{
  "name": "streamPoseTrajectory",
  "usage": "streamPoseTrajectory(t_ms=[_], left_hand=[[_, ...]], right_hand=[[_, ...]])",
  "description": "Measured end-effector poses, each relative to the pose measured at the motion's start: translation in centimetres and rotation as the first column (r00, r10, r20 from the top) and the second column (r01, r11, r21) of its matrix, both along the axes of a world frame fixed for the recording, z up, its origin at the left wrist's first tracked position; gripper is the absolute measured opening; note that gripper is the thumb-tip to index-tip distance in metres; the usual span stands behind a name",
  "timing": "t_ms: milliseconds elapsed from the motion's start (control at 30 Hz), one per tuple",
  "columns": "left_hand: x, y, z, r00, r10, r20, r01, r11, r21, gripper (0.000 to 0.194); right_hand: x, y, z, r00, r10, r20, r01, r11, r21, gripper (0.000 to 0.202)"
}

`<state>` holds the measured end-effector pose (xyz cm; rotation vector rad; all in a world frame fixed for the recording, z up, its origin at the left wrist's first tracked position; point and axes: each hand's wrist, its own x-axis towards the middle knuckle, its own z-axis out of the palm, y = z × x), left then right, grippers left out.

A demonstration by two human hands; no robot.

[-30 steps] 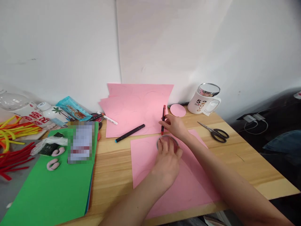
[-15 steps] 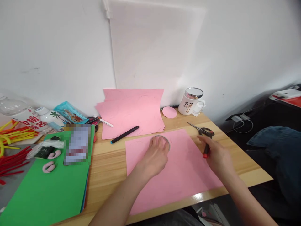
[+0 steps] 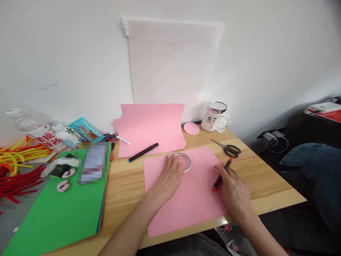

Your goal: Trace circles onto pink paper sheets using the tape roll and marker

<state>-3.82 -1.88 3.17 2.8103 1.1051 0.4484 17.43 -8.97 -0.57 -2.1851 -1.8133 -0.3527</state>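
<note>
My left hand (image 3: pixel 170 176) lies at the left edge of a white ring (image 3: pixel 190 164) that looks like a roll of tape, fingers bent over its rim. The ring rests flat on a pink sheet of paper (image 3: pixel 183 199), near its far edge. Faint curved lines show on the sheet. In my right hand (image 3: pixel 236 188) is a black marker with red ends (image 3: pixel 218 181), held slantwise over the sheet's right side. Open scissors (image 3: pixel 229 148) lie on the wood beyond this hand. A black marker with a blue end (image 3: pixel 143 153) lies beyond the sheet's far left corner.
More pink sheets (image 3: pixel 151 129) lean against the wall. Near them are a pink paper circle (image 3: pixel 191 128) and a white lidded mug (image 3: pixel 213 119). Green paper (image 3: pixel 66 217) lies left, with bottles (image 3: pixel 42 129) and red and yellow fuzzy sticks (image 3: pixel 21 181) beyond.
My right hand has moved left and nearer, with the marker now over the pink sheet. My left hand has slid left off the ring's middle to its edge. The view has shifted slightly.
</note>
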Motion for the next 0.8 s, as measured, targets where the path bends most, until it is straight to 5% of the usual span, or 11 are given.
streamPoseTrajectory(t_ms=[100, 200, 300, 400, 467, 533, 633, 800], left_hand=[[-1.5, 0.3, -0.1, 0.980, 0.049, 0.195, -0.044, 0.999, -0.031, 0.017], [-3.2, 1.3, -0.4, 0.879, 0.147, 0.453, -0.104, 0.988, -0.117, 0.013], [-4.7, 2.6, -0.5, 0.642, 0.348, 0.683, -0.274, 0.936, -0.219, 0.004], [-5.7, 3.2, 0.1, 0.372, 0.473, 0.799, -0.390, 0.861, -0.328, 0.015], [-6.0, 3.3, 0.8, 0.158, 0.474, 0.866, -0.420, 0.826, -0.375, 0.019], [-6.0, 3.1, 1.5, 0.039, 0.415, 0.909, -0.448, 0.821, -0.355, 0.020], [-5.9, 2.8, 2.1, 0.012, 0.317, 0.948, -0.503, 0.822, -0.269, 0.022], [-6.0, 2.5, 2.0, 0.130, 0.228, 0.965, -0.610, 0.786, -0.103, 0.023]], right_hand=[[0.1, 0.1, 0.0, 0.998, -0.039, -0.042, 0.041, 0.998, 0.039, 0.042], [0.7, 0.5, 0.1, 0.962, -0.139, -0.234, 0.154, 0.987, 0.045, 0.040], [1.7, 1.2, 0.3, 0.823, -0.134, -0.552, 0.197, 0.979, 0.057, 0.031], [2.9, 1.7, 1.2, 0.647, -0.007, -0.763, 0.161, 0.979, 0.128, 0.027], [3.5, 2.1, 2.4, 0.585, 0.051, -0.809, 0.169, 0.968, 0.183, 0.027], [3.9, 2.6, 3.8, 0.600, 0.073, -0.796, 0.189, 0.955, 0.230, 0.026], [3.7, 4.3, 5.4, 0.628, 0.111, -0.770, 0.187, 0.939, 0.288, 0.024], [1.1, 10.9, 6.0, 0.568, 0.221, -0.793, 0.189, 0.902, 0.387, 0.019]])
